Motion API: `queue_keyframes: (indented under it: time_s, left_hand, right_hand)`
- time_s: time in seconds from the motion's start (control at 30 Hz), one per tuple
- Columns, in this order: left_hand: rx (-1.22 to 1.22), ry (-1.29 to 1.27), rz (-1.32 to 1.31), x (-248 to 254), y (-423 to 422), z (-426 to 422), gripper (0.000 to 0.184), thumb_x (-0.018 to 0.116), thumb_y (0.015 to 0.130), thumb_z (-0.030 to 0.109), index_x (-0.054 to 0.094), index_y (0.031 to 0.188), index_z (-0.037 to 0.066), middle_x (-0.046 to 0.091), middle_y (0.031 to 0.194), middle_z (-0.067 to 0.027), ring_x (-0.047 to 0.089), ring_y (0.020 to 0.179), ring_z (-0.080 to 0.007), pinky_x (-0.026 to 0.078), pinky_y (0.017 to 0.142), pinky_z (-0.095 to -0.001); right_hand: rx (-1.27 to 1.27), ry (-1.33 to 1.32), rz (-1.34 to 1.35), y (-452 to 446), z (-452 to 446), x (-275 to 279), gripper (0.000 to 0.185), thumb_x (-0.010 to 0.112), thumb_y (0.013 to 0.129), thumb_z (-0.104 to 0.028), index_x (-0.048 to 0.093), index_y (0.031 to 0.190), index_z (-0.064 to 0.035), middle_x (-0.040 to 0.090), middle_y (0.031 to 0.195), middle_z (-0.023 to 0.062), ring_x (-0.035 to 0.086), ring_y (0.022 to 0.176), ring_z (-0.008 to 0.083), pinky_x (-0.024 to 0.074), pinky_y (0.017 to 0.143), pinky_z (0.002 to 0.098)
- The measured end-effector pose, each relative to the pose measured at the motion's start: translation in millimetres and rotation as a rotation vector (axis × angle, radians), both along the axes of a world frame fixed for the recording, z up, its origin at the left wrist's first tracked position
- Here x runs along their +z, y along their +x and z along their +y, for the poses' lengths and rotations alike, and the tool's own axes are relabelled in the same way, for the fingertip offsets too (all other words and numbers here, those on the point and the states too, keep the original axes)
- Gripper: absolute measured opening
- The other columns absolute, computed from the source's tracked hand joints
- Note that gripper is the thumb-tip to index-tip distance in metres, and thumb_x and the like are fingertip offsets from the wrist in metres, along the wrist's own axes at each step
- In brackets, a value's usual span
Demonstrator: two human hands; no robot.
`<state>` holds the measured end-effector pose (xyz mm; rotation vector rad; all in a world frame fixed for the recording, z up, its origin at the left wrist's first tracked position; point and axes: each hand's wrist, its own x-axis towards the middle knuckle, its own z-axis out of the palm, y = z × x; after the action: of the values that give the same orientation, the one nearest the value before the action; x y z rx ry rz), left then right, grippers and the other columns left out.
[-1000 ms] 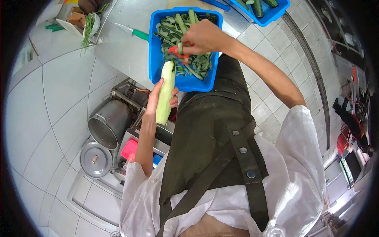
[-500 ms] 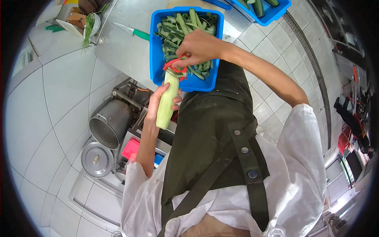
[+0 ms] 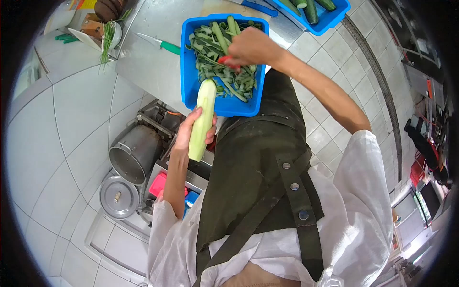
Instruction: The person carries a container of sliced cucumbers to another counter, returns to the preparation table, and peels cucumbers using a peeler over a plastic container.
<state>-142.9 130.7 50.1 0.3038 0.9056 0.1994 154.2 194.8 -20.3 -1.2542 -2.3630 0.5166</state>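
Observation:
My left hand is wrapped around a peeled zucchini, pale green and smooth, tilted with its upper end over the near rim of a blue tub. A red peeler is in my closed right hand, above the tub and apart from the zucchini. The hand covers most of the peeler. Green peel strips fill much of the tub beneath it.
Left of the tub lies a green-handled knife on the metal table. A blue-handled tool lies beyond. Another blue tub at upper right holds dark green zucchini. A metal pot and lid stand lower left.
My right hand has lifted the peeler off the zucchini's upper end and moved up and right over the peels. My left hand still holds the zucchini, its upper end now uncovered.

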Motion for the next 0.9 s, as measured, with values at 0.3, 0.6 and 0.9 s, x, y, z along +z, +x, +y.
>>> queue_keyframes:
  time_s: [0.3, 0.6, 0.9]
  left_hand:
    - [-0.293, 0.274, 0.319, 13, 11, 3, 0.055, 0.054, 0.098, 0.041, 0.037, 0.14, 0.009, 0.055, 0.088, -0.0095, 0.057, 0.065, -0.0182, 0.049, 0.057, -0.0312]
    - [-0.237, 0.264, 0.229, -10, -19, 7, 0.059, 0.053, 0.096, 0.044, 0.041, 0.14, 0.006, 0.058, 0.09, -0.0072, 0.06, 0.07, -0.0167, 0.049, 0.062, -0.0305]
    - [-0.459, 0.55, 0.432, 3, -1, 3, 0.042, 0.064, 0.094, 0.023, 0.052, 0.128, 0.001, 0.059, 0.086, -0.0037, 0.059, 0.068, -0.0118, 0.049, 0.061, -0.0288]
  right_hand:
    - [0.039, -0.106, 0.097, -15, -2, 42, 0.057, 0.064, 0.085, -0.058, 0.068, 0.061, -0.0066, 0.056, 0.051, 0.0113, 0.059, 0.049, 0.032, 0.0444, 0.046, 0.038]
    - [-0.04, 0.12, -0.246, -1, 16, 14, 0.049, 0.068, 0.083, -0.052, 0.069, 0.064, -0.0065, 0.059, 0.053, 0.0102, 0.06, 0.05, 0.0308, 0.0453, 0.046, 0.039]
    - [0.145, -0.205, 0.115, -20, -2, 43, 0.057, 0.065, 0.086, -0.057, 0.067, 0.06, -0.0062, 0.056, 0.05, 0.0086, 0.058, 0.05, 0.0309, 0.0431, 0.048, 0.0391]
